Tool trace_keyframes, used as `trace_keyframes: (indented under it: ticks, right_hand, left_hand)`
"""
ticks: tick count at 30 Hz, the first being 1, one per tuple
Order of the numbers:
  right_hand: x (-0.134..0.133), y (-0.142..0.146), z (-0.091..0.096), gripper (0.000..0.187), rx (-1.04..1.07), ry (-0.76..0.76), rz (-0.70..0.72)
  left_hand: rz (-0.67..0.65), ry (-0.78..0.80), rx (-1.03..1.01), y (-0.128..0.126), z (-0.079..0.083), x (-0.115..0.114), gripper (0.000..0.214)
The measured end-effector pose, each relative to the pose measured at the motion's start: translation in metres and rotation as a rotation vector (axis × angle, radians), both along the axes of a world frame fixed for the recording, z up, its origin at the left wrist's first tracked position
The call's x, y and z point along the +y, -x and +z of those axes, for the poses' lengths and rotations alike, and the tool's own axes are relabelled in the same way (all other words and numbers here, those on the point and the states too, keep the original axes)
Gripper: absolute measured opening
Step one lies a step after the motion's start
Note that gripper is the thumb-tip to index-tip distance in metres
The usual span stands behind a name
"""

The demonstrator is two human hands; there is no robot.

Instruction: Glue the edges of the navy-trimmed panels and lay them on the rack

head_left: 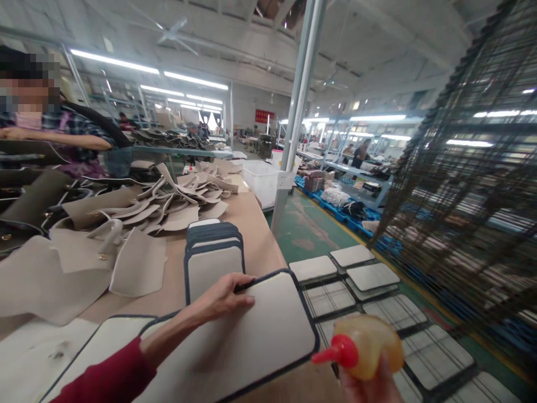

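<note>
My left hand (229, 299) grips the upper edge of a pale rounded panel (260, 330) with a dark border, thumb on its face and fingers over the edge. In my right hand (371, 383) is a squeeze bottle (373, 341) of yellowish liquid. Its red nozzle (335, 351) points left, close to the panel's right edge. Behind the held panel, a stack of similar dark-edged panels (216, 263) lies on the table (247, 224). Another such panel (104, 341) rests at the lower left, partly covered by my sleeve.
Beige cut pieces (142, 257) heap up on the left of the table. To the right, pale panels (373, 277) lie on a wire rack, below a tall stack of wire mesh (461, 168). A metal post (300, 101) rises past the table's edge. A co-worker (54, 123) stands at far left.
</note>
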State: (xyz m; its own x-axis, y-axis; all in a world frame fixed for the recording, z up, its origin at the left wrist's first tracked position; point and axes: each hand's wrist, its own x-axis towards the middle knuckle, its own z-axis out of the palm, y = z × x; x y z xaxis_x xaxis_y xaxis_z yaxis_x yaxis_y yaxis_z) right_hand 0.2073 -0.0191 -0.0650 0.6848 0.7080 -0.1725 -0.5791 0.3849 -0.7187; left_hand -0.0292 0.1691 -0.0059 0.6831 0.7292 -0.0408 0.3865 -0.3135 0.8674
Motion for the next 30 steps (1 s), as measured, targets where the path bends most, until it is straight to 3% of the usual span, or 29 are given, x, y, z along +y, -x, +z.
trace_keyframes:
  ticks: [2, 5, 10, 16, 19, 25, 30]
  right_hand:
    - [0.003, -0.012, 0.027, 0.048, -0.001, 0.019, -0.135]
    - [0.014, -0.023, 0.064, 0.061, -0.205, -0.049, -0.231]
    - [0.014, -0.03, 0.093, 0.057, -0.467, -0.112, -0.224]
    - [0.002, -0.035, 0.102, 0.047, -0.611, -0.134, -0.207]
    - [-0.003, -0.039, 0.102, 0.05, -0.626, -0.159, -0.206]
    - [-0.016, -0.043, 0.1, 0.069, -0.62, -0.131, -0.218]
    - [-0.023, -0.042, 0.097, 0.068, -0.631, -0.141, -0.202]
  left_hand:
    - [-0.119, 0.067, 0.038, 0.009, 0.012, -0.004, 0.035]
    - [-0.219, 0.143, 0.085, 0.017, 0.031, -0.011, 0.037]
    - [-0.277, 0.157, 0.104, 0.024, 0.06, -0.023, 0.036]
    - [-0.371, 0.136, 0.14, 0.023, 0.084, -0.036, 0.033]
    - [-0.408, 0.129, 0.152, 0.021, 0.09, -0.04, 0.036]
    - [-0.455, 0.153, 0.114, 0.019, 0.09, -0.043, 0.038]
    - [-0.52, 0.236, 0.107, 0.014, 0.088, -0.039, 0.043]
